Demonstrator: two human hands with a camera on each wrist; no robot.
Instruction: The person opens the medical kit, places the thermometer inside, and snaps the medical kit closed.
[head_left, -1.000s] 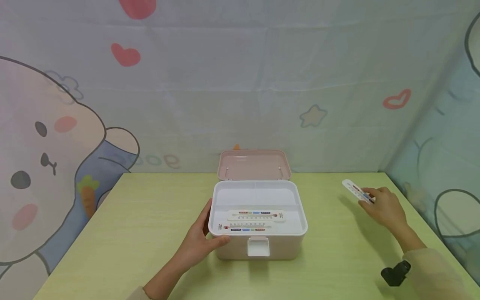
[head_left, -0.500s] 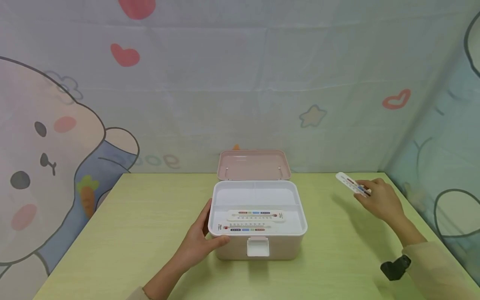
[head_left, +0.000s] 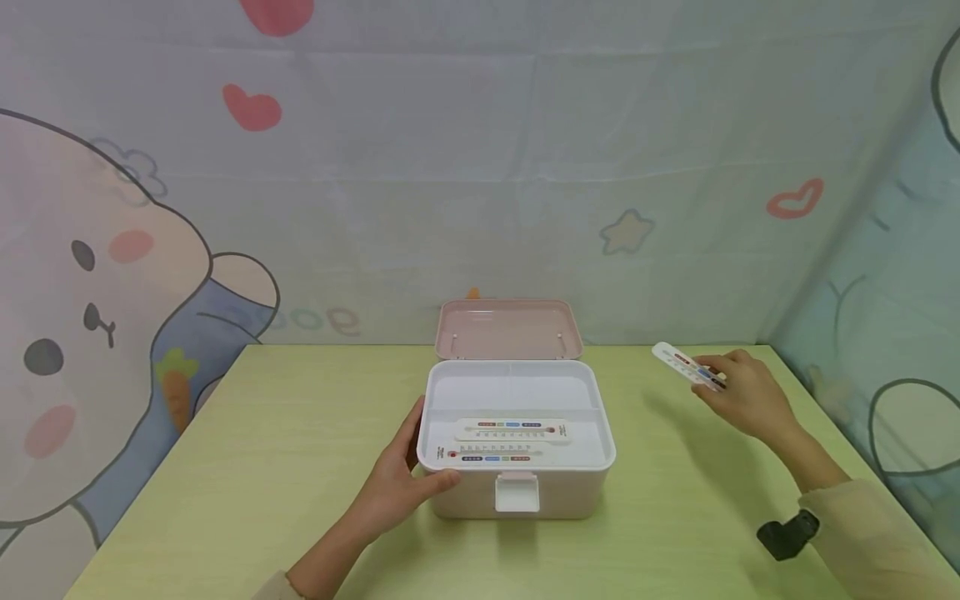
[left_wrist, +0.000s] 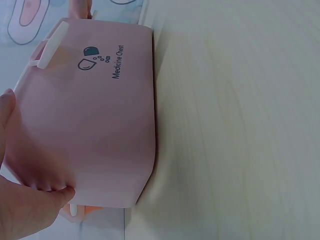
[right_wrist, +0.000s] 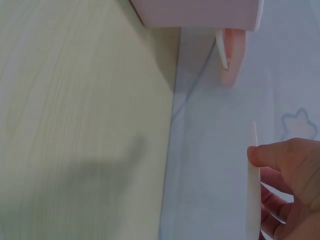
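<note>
A pink medicine chest [head_left: 468, 498] stands open on the table, its white tray [head_left: 465, 383] showing at the top. My left hand [head_left: 393, 492] grips its left front corner, thumb at the front rim and fingers along the side. In the left wrist view, the chest [left_wrist: 95, 115] reads "Medicine Chest". Two white thermometers lie flat in the tray's front compartment, one thermometer [head_left: 512, 430] behind the other thermometer [head_left: 491, 454]. To the right, my right hand [head_left: 753, 398] pinches a third thermometer [head_left: 675, 360] above the table; the right wrist view shows this thermometer [right_wrist: 253, 195] edge-on.
The pink lid [head_left: 510, 329] leans back behind the chest, near the printed cloth backdrop [head_left: 420, 167]. A white latch [head_left: 517, 493] hangs at the chest's front. A black wrist device [head_left: 787, 535] sits by the right sleeve. The wooden table [head_left: 645, 517] extends on both sides.
My right hand has moved left and slightly up, carrying the thermometer nearer the chest. The left hand and the chest have stayed in place.
</note>
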